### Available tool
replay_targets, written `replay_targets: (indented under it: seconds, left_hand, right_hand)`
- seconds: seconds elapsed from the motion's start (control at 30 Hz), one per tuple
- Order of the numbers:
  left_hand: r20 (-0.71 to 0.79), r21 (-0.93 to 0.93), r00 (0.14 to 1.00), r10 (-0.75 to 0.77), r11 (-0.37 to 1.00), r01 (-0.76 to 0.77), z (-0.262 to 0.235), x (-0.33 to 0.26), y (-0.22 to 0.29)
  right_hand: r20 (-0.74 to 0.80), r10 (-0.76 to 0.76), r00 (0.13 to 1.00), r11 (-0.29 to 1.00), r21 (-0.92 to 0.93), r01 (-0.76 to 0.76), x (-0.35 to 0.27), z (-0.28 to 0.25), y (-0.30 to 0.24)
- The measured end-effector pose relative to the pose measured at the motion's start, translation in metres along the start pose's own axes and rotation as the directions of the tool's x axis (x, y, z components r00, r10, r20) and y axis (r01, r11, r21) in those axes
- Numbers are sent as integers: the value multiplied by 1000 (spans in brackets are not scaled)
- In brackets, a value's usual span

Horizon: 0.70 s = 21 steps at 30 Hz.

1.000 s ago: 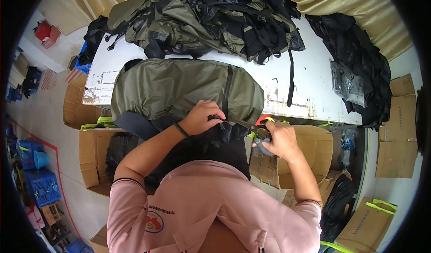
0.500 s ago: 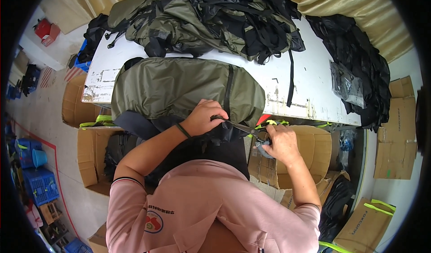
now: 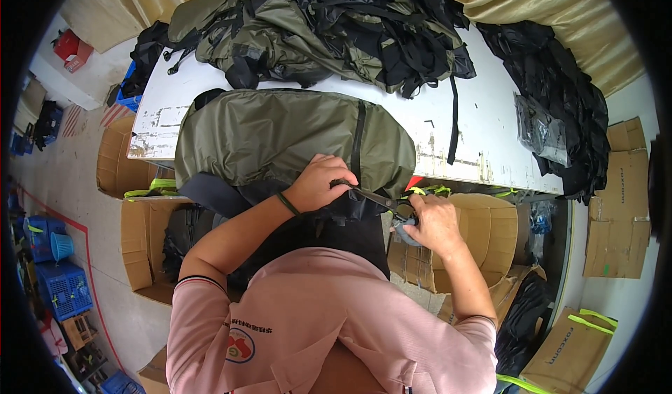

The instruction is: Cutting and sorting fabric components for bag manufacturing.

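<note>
Both of your hands are working at the near edge of the olive-green backpack (image 3: pixel 280 138), which is lying flat across the front of the white worktop (image 3: pixel 483 131) and hanging partly over its edge toward you. Your left hand (image 3: pixel 318 183) is closing on a fold or strap of dark fabric at the bag's lower rim, seemingly pinching it taut so the material is standing clear of the body of the bag. Your right hand (image 3: pixel 430 222) is gripping the handles of a pair of scissors (image 3: pixel 381 201), fingers curled round them, and the blades are pointing left toward the spot your left hand is holding; whether the blades are biting on anything I cannot tell. Holding the fabric tight with one hand looks like the way you are giving the blades a steady line. Beyond the bag, a heap of olive and black backpacks (image 3: pixel 329 30) is piling up at the far side of the worktop, and a clear plastic bag (image 3: pixel 539 128) is lying near its right end. Below the worktop, open cardboard boxes (image 3: pixel 143 236) are standing on the floor, the left one holding dark fabric goods.
</note>
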<state>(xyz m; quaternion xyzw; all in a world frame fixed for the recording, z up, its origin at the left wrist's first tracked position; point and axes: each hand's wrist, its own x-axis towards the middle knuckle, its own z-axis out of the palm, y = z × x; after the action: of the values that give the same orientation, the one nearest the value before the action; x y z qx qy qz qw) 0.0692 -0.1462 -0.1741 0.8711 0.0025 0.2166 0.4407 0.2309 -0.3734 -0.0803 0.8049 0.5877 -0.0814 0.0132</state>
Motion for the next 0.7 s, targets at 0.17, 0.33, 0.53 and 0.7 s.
replay_targets:
  seconds: [0.17, 0.33, 0.53, 0.7]
  left_hand:
    - [8, 6, 1000, 2, 1000, -2, 1, -2, -1]
    - [19, 6, 1000, 0, 1000, 0, 2, -2, -1]
    - [16, 28, 999, 29, 999, -29, 3, -2, 0]
    - [11, 36, 999, 40, 999, -40, 3, -2, 1]
  right_hand:
    - [31, 12, 999, 1000, 25, -13, -2, 4, 2]
    - [36, 6, 999, 999, 32, -7, -4, 3, 2]
    - [3, -7, 1000, 999, 52, 7, -4, 1, -3]
    - [3, -5, 1000, 999, 46, 5, -3, 4, -4]
